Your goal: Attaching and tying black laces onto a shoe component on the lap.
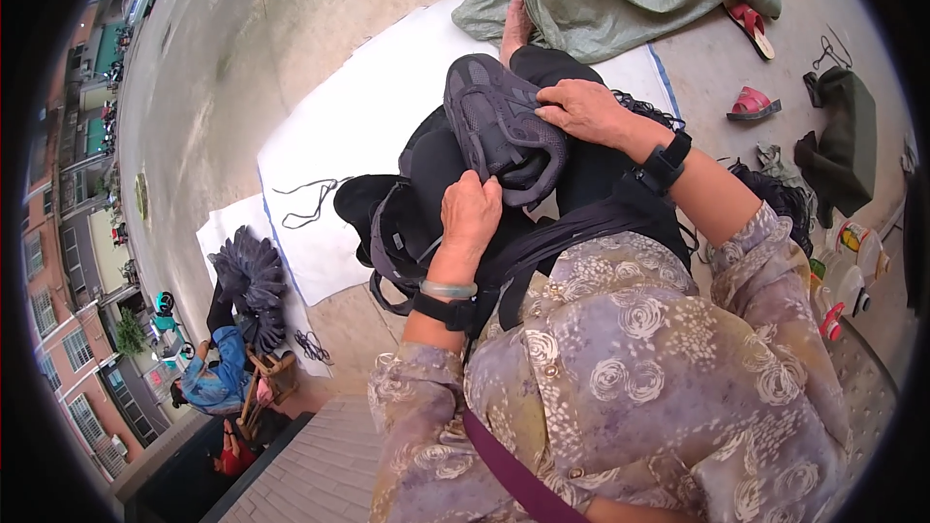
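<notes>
A dark grey shoe upper [492, 126] of mesh and smooth panels lies over my lap, toe pointing away from me. Its opening faces my body. My left hand [470, 213] pinches the edge of the opening on the left side. On the other side, my right hand [586, 111] grips the upper's edge between thumb and fingers. More dark shoe uppers [387, 223] are piled against my left thigh, partly hidden by my left hand and the held upper. Black laces [639, 108] lie bunched beyond my right wrist.
White sheeting [339, 126] covers the ground ahead, with a loose black cord [315, 203] on it. A green woven sack [630, 0] lies at the far side. Red slippers [754, 105] and a dark bag [843, 140] are at right. Left, a person [218, 368] sits near stacked uppers [250, 286].
</notes>
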`<state>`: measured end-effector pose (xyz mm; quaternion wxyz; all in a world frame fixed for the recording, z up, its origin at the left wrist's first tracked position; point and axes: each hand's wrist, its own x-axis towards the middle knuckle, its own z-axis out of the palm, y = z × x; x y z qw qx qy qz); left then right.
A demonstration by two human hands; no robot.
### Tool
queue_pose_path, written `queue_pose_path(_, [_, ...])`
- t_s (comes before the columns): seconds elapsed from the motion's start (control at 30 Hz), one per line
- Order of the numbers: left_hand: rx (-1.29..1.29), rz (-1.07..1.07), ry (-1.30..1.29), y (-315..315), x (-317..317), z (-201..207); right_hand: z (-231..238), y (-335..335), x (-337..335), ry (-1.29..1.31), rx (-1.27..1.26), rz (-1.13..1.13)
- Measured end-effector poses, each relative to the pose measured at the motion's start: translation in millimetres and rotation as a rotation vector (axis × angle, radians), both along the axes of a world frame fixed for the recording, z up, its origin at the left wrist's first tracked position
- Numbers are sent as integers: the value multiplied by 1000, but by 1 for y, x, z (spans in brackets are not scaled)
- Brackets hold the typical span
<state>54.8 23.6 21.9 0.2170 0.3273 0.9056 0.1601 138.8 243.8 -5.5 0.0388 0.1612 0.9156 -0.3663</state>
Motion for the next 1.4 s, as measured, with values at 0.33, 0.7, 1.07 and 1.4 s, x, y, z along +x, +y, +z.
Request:
queue_pose_path(0.33, [-130,90,-191,3,-1,1,-44,24,-85,-243,-874,-104])
queue_pose_path(0.7, [-88,52,-93,-8,14,9,-84,39,-131,-566,-1116,-353])
queue_pose_path(1.07, [-85,89,-100,-16,13,10,-88,46,-131,-474,-1223,-472])
queue_pose_path(1.4, [-252,-8,21,-14,13,14,-47,25,-108,-216,-1380,-118])
